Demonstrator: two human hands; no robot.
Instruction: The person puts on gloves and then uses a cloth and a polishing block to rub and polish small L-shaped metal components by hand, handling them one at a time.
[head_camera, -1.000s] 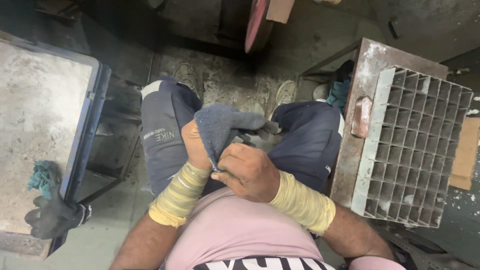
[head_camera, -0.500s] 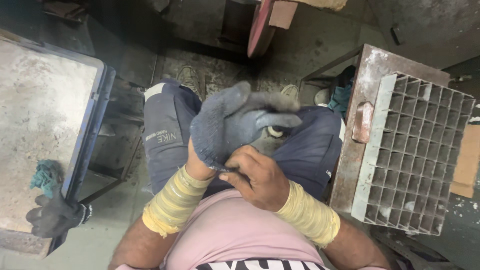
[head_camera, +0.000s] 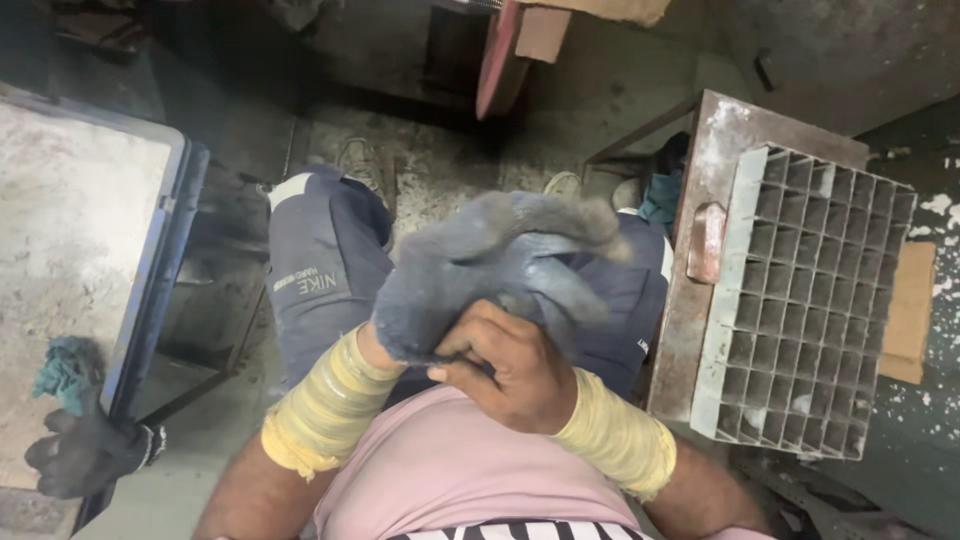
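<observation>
My left hand is inside a worn grey work glove, fingers spread and pointing right, held over my lap. My bare right hand grips the glove's cuff at the left wrist, pinching the fabric. Both wrists are wrapped in yellowish tape bands. I sit in dark blue trousers and a pink shirt.
A grey compartment grid tray rests on a rusty metal stand at the right. At the left is a dusty table with a blue edge; a dark glove and a teal rag lie on it.
The glove has gone from bunched over my left fingers to pulled fully on, fingers spread. My right hand shifted to the cuff; both hands rose toward the camera.
</observation>
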